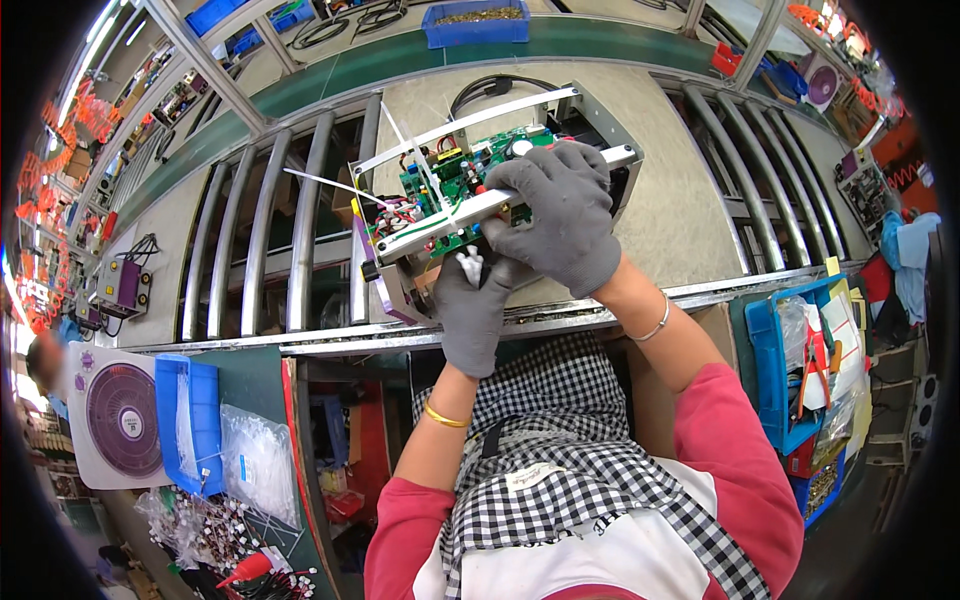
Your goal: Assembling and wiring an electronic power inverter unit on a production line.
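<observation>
An open metal chassis point(365, 245) with pale rails and a purple panel lies tilted on the conveyor worktop. Inside it sits a green circuit board point(470, 175) with colored wires at its left end. Long white cable ties point(335, 185) stick out from those wires. My right hand point(565, 215), in a grey glove, curls round the near rail, index finger above and thumb below. Below that rail my left hand point(475, 315), also gloved, is bent against the near side. A small white piece point(470, 267) shows among its fingers; the fingertips are partly hidden.
Steel rollers point(255, 230) flank the worktop on both sides. A black cable point(490, 90) lies behind the chassis. At the left are a fan point(125, 420), a blue bin point(190, 425) and a bag of white ties point(258, 465). A blue tray point(765, 370) with tools stands right.
</observation>
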### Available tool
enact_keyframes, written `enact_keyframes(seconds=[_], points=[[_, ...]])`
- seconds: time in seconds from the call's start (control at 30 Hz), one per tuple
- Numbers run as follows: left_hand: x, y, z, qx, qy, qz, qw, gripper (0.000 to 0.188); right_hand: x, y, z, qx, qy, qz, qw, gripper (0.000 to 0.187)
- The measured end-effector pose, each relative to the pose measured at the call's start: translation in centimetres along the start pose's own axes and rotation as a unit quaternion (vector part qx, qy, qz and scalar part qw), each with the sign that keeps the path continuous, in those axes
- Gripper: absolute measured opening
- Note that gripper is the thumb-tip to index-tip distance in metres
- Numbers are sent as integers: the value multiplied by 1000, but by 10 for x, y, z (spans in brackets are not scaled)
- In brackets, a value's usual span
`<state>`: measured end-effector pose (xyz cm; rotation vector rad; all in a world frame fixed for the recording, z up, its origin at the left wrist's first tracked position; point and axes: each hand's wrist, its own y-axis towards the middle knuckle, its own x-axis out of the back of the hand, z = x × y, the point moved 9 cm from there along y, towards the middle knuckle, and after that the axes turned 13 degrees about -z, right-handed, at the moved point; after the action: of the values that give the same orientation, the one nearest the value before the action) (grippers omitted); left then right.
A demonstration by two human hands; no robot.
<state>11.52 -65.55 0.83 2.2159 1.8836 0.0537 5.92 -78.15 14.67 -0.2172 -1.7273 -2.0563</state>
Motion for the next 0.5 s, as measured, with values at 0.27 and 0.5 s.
enact_keyframes(seconds=[0.27, 0.5], points=[[2, 3, -1, 6, -95, -62, 994, 33, 1, 1, -6, 62, 21, 102, 993, 58], [1, 9, -4, 53, -86, -30, 994, 32, -2, 0, -6, 52, 3, 76, 996, 57]])
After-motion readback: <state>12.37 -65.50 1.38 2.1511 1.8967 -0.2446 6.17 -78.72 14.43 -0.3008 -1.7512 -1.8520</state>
